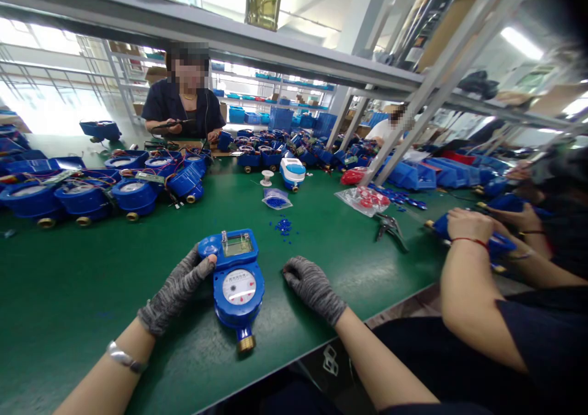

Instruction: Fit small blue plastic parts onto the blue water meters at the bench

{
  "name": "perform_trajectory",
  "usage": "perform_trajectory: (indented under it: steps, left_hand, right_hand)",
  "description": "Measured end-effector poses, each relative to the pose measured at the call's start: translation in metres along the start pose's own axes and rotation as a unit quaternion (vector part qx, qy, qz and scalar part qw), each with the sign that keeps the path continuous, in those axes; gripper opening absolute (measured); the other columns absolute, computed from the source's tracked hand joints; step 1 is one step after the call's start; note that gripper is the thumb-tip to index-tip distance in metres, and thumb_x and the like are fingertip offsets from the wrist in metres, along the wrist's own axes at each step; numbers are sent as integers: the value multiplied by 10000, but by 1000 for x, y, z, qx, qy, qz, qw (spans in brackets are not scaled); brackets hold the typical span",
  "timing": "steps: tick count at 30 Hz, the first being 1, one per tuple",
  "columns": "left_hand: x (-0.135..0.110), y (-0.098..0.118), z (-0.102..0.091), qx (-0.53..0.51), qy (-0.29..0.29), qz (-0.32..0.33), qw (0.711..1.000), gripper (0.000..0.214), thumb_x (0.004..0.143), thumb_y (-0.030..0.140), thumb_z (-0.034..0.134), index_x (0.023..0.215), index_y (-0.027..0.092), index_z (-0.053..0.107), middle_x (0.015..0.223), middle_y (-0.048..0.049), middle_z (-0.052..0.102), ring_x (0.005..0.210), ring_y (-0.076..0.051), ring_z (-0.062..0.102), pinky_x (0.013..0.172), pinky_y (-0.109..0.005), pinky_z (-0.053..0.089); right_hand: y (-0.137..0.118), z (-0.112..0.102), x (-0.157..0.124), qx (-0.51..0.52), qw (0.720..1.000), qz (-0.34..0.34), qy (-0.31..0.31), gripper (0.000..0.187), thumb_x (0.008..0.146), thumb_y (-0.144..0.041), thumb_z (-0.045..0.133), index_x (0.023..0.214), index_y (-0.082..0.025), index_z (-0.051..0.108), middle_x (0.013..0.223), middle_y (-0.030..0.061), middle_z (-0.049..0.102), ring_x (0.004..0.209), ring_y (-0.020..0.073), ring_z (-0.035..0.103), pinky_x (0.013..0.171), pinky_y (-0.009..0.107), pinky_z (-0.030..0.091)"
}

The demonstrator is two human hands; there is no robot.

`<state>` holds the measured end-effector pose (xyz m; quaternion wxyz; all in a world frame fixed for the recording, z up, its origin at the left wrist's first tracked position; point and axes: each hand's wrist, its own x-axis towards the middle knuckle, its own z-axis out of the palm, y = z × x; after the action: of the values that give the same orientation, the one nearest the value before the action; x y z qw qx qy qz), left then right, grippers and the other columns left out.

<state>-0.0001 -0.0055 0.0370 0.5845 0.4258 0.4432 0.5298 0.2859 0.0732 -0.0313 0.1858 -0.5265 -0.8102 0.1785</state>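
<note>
A blue water meter [238, 287] lies on the green table with its round dial and small display window facing up and its brass fitting toward me. My left hand [184, 283], in a grey knitted glove with bare fingertips, grips the meter's upper left side, thumb on top. To the right of the meter, my right hand [312, 285], gloved alike, is just above or on the table with its fingers curled together. Whatever those fingers may hold is hidden. Beyond the hands, small blue pieces [283, 225] lie loose before a clear bag of blue pieces [276, 199].
Rows of blue meters [82, 194] with wires stand at the left. Farther back are a wire spool [266, 178], a white-and-blue meter [293, 173], a bag of red parts [365, 199] and pliers [389, 230]. A co-worker's hand [471, 226] works close by at right; another person sits opposite.
</note>
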Motion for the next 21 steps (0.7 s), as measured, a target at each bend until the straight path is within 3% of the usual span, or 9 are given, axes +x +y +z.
perform_trajectory:
  steps: [8,12,14,17,21]
  left_hand:
    - [2,-4,-5,8,-3,18,1000,565,873,434,663,1383,264,491,1423,-86,518,1313,-287,472,1104,-390,395]
    - [1,-1,-4,-1,-21,33,999,575,873,438,662,1389,253,489,1418,-86,525,1313,-306,469,1110,-424,388]
    - [1,-1,-6,-15,-32,35,999,541,883,440,649,1366,237,516,1413,-87,530,1313,-312,467,1117,-440,374]
    - [2,-3,-9,-37,-44,41,998,478,908,430,616,1327,212,550,1394,-90,547,1318,-309,462,1132,-449,349]
    - [2,-3,-10,-49,-40,43,997,444,915,399,611,1312,206,560,1388,-82,552,1321,-304,456,1140,-454,334]
  right_hand:
    - [2,2,4,-63,997,-25,-21,106,885,-158,570,908,-155,674,919,73,651,868,195,591,797,281,449]
    - [-1,-2,4,-42,998,-46,24,141,919,-187,520,905,-145,653,902,87,650,850,206,594,803,315,464]
    - [-18,-13,5,22,995,-62,75,124,917,-200,525,905,-152,639,889,78,653,831,201,600,797,322,476]
    - [-67,-29,6,111,976,-142,125,121,925,-240,529,907,-178,632,890,58,652,824,191,601,787,320,491]
    - [-136,-31,7,102,954,-268,86,136,913,-231,546,949,-185,669,973,76,673,923,221,613,879,374,498]
